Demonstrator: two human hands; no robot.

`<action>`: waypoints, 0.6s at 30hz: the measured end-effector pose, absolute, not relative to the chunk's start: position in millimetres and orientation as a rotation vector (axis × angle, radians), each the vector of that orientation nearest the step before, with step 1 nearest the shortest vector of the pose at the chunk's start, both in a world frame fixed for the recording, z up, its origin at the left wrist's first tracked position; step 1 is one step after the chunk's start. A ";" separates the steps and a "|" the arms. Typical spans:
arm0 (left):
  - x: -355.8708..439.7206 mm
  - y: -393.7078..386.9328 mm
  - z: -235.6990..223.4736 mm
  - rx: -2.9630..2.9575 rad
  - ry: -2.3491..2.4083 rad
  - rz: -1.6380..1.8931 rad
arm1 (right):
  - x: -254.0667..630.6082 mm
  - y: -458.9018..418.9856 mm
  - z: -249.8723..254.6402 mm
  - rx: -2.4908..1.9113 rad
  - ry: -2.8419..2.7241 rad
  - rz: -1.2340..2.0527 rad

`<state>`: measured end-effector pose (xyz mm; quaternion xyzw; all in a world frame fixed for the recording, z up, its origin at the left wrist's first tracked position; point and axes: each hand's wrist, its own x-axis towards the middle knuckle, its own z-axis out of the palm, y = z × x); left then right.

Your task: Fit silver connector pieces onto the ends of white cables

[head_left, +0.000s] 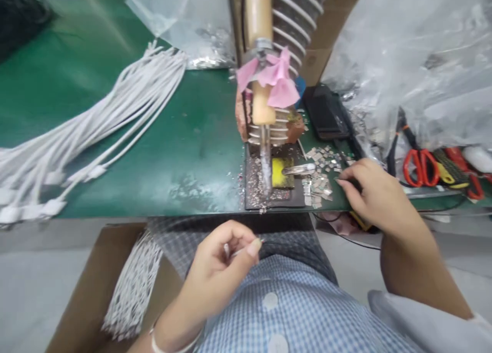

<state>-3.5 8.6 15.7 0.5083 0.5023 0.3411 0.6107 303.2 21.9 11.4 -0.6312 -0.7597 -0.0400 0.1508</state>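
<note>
My left hand (221,271) is in front of the table edge, thumb and forefinger pinched on a thin white cable (235,251). A small end pokes out past the fingertips; most of the cable is hidden by the hand. Over the table's right part is my right hand (374,194), thumb and forefinger tips together beside small flat metal pieces (321,181). Whatever those fingertips hold is too small to make out. Between the hands, a soldering iron (265,158) with a wooden handle points down, its tip beside a yellow sponge (280,174) on a dark plate (253,202).
White cables (126,107) lie bundled at left. More cables (134,286) fill a cardboard box (84,286) below. A ribbed hose (298,20) stands behind the iron. At right are a black phone-like object (326,112), red-handled scissors (421,167) and plastic bags (423,61).
</note>
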 end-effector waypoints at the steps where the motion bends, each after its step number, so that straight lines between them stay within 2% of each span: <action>1: -4.1 9.7 15.1 1.167 1.124 0.775 | 303.1 20.9 13.6 -1.808 -2.182 -0.111; 5: -5.5 11.6 8.9 1.141 1.028 0.752 | 285.4 3.7 30.0 -1.721 -2.035 -0.014; 11: 0.6 12.1 5.7 1.140 0.898 0.790 | 217.9 -19.9 29.2 -1.218 -1.947 0.710; 18: 1.2 10.6 4.8 1.205 0.890 0.812 | 185.7 -13.6 3.5 -1.130 -1.787 0.778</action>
